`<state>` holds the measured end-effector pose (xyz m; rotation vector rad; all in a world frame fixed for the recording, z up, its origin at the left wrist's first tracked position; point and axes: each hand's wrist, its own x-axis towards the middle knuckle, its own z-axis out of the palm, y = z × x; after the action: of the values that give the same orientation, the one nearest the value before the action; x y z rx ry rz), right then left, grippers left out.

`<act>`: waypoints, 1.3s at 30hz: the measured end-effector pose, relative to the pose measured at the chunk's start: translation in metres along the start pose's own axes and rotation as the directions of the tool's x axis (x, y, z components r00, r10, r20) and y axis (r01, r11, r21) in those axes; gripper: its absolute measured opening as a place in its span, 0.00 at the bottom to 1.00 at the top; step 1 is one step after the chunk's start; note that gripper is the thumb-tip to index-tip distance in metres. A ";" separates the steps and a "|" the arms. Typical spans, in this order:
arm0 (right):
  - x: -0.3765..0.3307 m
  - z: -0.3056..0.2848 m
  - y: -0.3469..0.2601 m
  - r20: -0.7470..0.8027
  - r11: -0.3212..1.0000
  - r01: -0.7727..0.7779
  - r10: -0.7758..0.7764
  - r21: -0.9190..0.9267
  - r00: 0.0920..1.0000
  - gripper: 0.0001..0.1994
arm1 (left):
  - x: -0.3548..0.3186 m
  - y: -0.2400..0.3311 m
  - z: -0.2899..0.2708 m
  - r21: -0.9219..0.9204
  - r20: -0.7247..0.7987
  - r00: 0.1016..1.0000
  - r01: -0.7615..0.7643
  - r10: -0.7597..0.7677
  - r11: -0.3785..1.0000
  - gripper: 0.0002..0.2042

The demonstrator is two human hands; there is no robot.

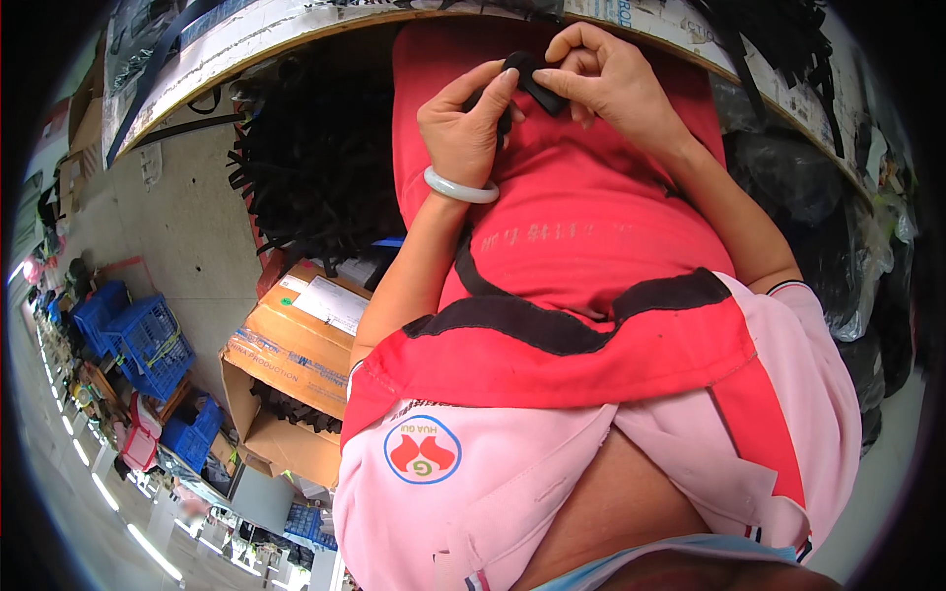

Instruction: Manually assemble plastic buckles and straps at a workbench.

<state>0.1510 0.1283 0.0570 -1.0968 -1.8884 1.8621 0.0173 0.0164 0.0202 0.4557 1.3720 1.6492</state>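
Over my lap, near the table edge, both hands are closed on a short black fabric strap (542, 94) that looks folded or looped. My left hand (466, 120), with a pale bangle at its wrist, pinches one side of it between thumb and fingers. On the other side, my right hand (613, 87) grips the strap with its thumb and bent fingers. Part of the strap is hidden behind the fingers. Below the hands spreads my red apron (562, 197).
A worktable edge (345, 27) curves across the top, with black straps (774, 44) hanging over at right. Left of my lap is a heap of black strips (305, 163), above an open cardboard box (296, 340). Blue baskets (148, 345) stand farther left; dark plastic bags (798, 197) lie at right.
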 end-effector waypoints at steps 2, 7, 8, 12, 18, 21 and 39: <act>0.000 0.003 -0.001 -0.009 1.000 -0.006 0.005 -0.010 1.000 0.10 | -0.001 0.000 0.000 0.052 0.002 0.995 -0.102 0.102 0.993 0.09; 0.001 0.000 0.001 0.038 1.000 0.000 0.000 -0.006 0.999 0.11 | 0.001 0.001 -0.004 -0.001 -0.002 0.999 -0.040 0.040 0.999 0.09; 0.002 0.000 0.002 0.040 1.000 0.001 0.000 -0.007 0.999 0.11 | 0.001 0.000 -0.004 -0.016 -0.001 1.000 -0.012 0.011 1.000 0.08; 0.002 0.004 0.003 0.042 0.999 0.004 -0.007 0.054 0.999 0.11 | 0.001 -0.005 -0.002 0.034 0.030 0.994 -0.105 0.104 0.994 0.08; 0.009 -0.005 0.008 0.151 0.951 -0.171 0.135 0.258 0.979 0.10 | 0.003 0.000 -0.012 0.000 0.061 0.997 -0.053 0.053 0.999 0.07; 0.018 -0.012 0.019 0.422 0.897 -0.345 0.209 0.276 0.882 0.11 | -0.002 0.004 -0.020 0.037 0.104 0.994 -0.037 0.032 0.999 0.07; 0.014 0.072 -0.009 0.536 0.995 -0.043 0.083 -0.087 0.840 0.12 | -0.033 0.016 -0.082 0.477 -0.084 0.923 -0.292 0.374 0.829 0.08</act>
<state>0.0912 0.0861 0.0509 -0.6951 -2.2431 2.3442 -0.0342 -0.0571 0.0174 0.8880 1.9145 1.6616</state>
